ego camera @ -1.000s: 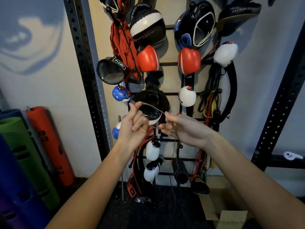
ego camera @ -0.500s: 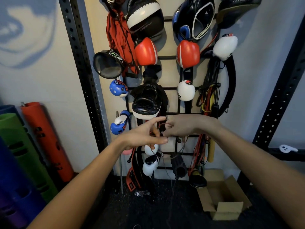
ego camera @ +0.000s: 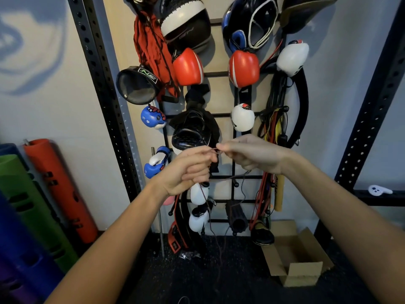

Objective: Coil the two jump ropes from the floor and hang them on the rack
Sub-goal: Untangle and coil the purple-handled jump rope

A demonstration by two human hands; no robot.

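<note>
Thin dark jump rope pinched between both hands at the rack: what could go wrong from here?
The thin dark jump rope is pinched between the left hand and right hand, with strands trailing to the floor. They could snag the black wire rack's pegs or tangle with the coloured cords hanging alongside.

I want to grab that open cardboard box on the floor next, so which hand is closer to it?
Right. The right hand is up and left of the open cardboard box, while the left hand is farther left; both pinch the thin jump rope.

My view dim and soft, wide-angle bending the uprights (ego camera: 103, 91) at the edges, floor (ego camera: 219, 277) in shadow, gloves (ego camera: 188, 66) faintly glossy.
</note>
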